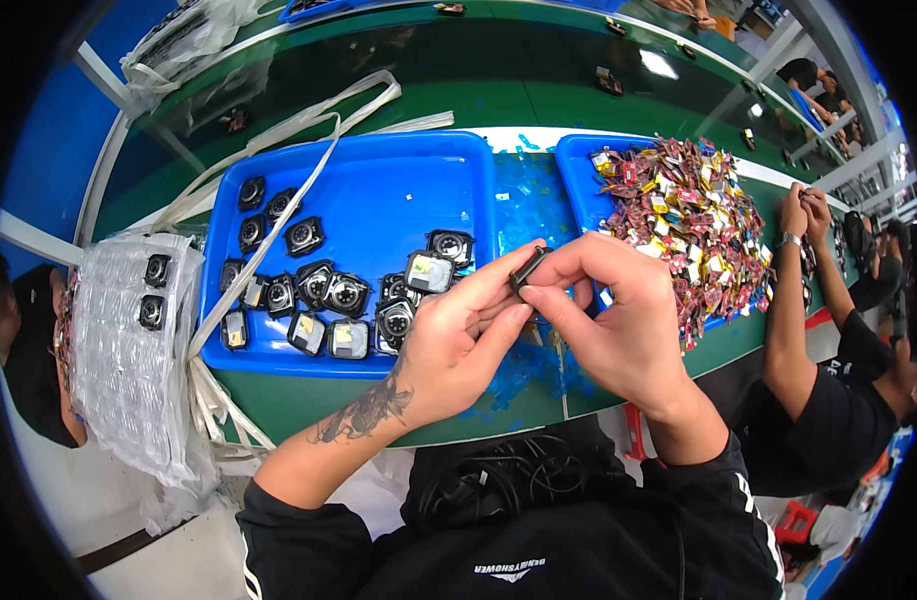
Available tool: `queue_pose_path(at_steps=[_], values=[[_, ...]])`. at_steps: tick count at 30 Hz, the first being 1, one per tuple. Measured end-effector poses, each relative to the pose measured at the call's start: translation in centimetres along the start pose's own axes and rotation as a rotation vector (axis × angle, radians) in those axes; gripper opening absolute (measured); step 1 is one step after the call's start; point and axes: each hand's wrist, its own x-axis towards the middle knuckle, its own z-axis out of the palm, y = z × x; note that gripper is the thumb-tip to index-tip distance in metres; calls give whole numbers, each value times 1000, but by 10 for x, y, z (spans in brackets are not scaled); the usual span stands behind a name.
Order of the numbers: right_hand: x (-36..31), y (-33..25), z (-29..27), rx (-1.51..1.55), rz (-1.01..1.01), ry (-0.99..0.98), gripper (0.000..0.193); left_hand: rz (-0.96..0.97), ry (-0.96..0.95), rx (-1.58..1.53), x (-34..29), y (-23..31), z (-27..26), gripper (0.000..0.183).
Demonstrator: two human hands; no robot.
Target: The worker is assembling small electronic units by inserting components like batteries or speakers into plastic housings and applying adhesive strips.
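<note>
Between my two hands is a small black smartwatch case, seen nearly edge-on, so its face and back are hidden. My left hand cups it from the left, fingers closed on its side. With thumb and forefinger, my right hand pinches it from the other side. Just left of my left hand stands a blue tray with several black watch cases in it, some showing a round sensor back and some a pale inner face. Beyond my right hand, a second blue tray is heaped with small red-and-yellow parts.
Bits of blue film litter the green bench between the trays. A clear plastic blister tray with two watch cases sits at the left; white strapping lies across the left tray. At the right, a co-worker's arms are close by.
</note>
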Motion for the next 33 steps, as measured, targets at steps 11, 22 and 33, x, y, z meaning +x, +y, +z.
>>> queue_pose_path(at_steps=[11, 22, 33], values=[[-5, 7, 3, 42, 16, 42, 45, -35, -19, 76, -2, -1, -1, 42], [-5, 3, 7, 249, 181, -76, 35, 129, 147, 274, -6, -7, 6, 36], [6, 9, -12, 275, 15, -48, 42, -143, 182, -459, 9, 11, -6, 38]])
